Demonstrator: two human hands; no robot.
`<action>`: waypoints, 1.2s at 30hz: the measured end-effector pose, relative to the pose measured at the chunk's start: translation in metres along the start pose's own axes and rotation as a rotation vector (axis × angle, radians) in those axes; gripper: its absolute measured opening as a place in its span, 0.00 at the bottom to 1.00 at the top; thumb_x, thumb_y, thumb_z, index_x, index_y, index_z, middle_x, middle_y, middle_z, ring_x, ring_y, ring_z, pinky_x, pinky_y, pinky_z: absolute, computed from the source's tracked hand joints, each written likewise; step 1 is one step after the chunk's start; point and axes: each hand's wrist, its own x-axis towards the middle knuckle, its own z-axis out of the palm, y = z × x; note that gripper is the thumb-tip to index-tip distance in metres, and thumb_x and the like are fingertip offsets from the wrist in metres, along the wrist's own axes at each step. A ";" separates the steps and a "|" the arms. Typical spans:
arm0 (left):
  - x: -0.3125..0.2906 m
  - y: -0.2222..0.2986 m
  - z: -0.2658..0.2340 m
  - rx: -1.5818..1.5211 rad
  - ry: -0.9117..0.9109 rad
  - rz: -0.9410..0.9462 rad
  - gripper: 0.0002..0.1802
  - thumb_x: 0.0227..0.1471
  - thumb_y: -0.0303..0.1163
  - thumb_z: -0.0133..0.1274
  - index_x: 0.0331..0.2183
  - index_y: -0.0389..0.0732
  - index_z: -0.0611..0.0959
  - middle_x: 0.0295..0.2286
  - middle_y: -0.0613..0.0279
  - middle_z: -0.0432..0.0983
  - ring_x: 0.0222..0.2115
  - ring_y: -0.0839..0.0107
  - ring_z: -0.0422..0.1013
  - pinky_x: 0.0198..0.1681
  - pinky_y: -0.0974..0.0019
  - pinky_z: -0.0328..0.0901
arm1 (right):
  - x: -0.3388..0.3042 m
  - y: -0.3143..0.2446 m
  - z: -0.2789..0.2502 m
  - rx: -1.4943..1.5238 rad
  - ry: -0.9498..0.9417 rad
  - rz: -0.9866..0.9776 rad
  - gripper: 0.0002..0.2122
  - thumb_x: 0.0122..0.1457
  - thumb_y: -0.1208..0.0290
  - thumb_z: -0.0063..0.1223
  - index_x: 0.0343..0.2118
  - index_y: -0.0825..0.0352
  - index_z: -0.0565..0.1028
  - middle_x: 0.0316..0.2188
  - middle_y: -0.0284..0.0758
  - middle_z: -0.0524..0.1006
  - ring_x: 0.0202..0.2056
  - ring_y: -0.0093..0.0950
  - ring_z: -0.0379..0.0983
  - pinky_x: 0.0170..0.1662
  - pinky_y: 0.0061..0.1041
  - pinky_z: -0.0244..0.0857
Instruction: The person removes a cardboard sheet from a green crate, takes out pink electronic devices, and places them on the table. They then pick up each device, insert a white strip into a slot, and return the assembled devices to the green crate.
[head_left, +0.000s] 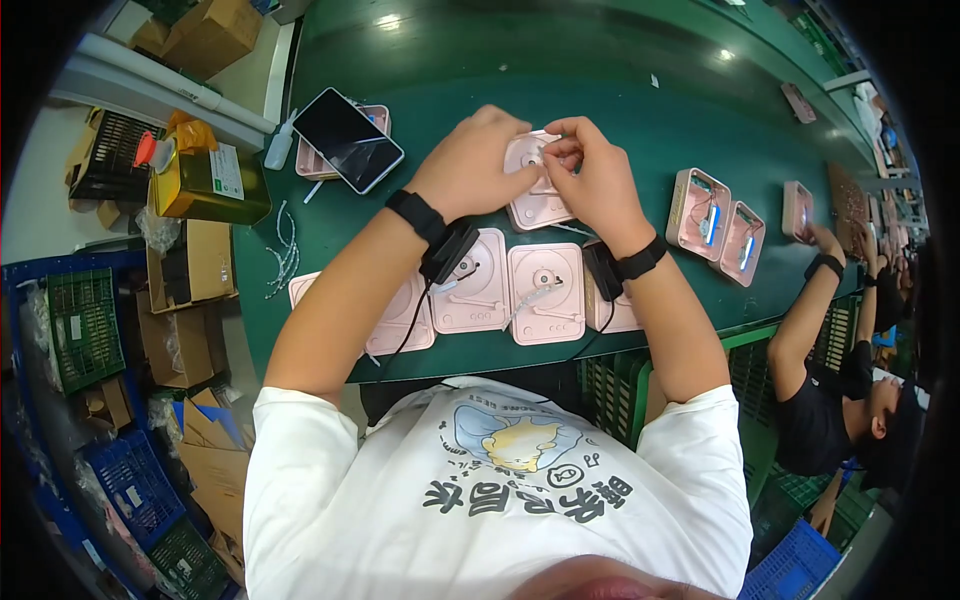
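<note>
A pink, square case shaped like a small record player lies between my hands on the green table. My left hand grips it by its left side, thumb over the top face. My right hand is closed in a pinch above the round centre of that case; what the fingertips hold is too small to make out. Nearer to me, several similar pink cases lie in a row, among them one case below my left wrist and another case with a clear strip across it.
A black-screened phone rests on a pink case at the left, beside a small white bottle and clear strips. Further left stands a yellow tin. Two open pink shells with wires lie right; a co-worker's arm reaches in there.
</note>
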 end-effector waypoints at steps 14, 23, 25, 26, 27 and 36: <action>-0.002 0.007 -0.005 0.138 0.125 -0.007 0.06 0.56 0.30 0.67 0.33 0.38 0.90 0.33 0.53 0.86 0.37 0.49 0.83 0.44 0.50 0.78 | 0.004 0.017 0.000 0.089 -0.051 -0.012 0.11 0.64 0.76 0.71 0.47 0.71 0.84 0.39 0.35 0.89 0.36 0.20 0.82 0.44 0.22 0.78; -0.005 0.008 -0.004 0.035 0.123 -0.172 0.09 0.58 0.34 0.67 0.35 0.38 0.91 0.35 0.49 0.90 0.37 0.48 0.86 0.44 0.49 0.79 | 0.003 0.015 0.006 0.092 -0.047 0.007 0.09 0.64 0.78 0.71 0.46 0.70 0.87 0.39 0.32 0.90 0.38 0.20 0.83 0.47 0.21 0.79; -0.005 0.007 -0.001 0.050 0.160 -0.156 0.10 0.58 0.35 0.66 0.35 0.38 0.91 0.35 0.48 0.90 0.37 0.48 0.86 0.44 0.49 0.80 | 0.003 0.015 0.008 0.118 -0.041 0.039 0.09 0.64 0.78 0.71 0.46 0.70 0.87 0.39 0.32 0.90 0.38 0.20 0.83 0.47 0.21 0.79; -0.005 0.006 0.000 0.049 0.161 -0.156 0.10 0.58 0.35 0.66 0.35 0.38 0.91 0.35 0.48 0.90 0.37 0.48 0.86 0.44 0.49 0.80 | 0.004 0.017 0.009 0.146 -0.040 0.048 0.09 0.64 0.78 0.71 0.46 0.70 0.87 0.39 0.32 0.90 0.38 0.20 0.83 0.47 0.21 0.79; -0.005 0.005 0.000 0.048 0.160 -0.159 0.10 0.59 0.35 0.66 0.36 0.37 0.91 0.35 0.48 0.90 0.38 0.47 0.86 0.44 0.49 0.80 | 0.005 0.019 0.010 0.174 -0.038 0.056 0.08 0.64 0.78 0.71 0.45 0.70 0.88 0.39 0.32 0.90 0.38 0.19 0.83 0.47 0.21 0.78; -0.011 -0.005 0.005 0.059 0.196 -0.105 0.11 0.58 0.35 0.69 0.35 0.36 0.90 0.35 0.50 0.86 0.37 0.53 0.84 0.43 0.54 0.78 | 0.002 0.017 0.009 0.028 -0.007 -0.047 0.07 0.63 0.76 0.70 0.43 0.64 0.89 0.34 0.37 0.88 0.35 0.30 0.83 0.45 0.29 0.79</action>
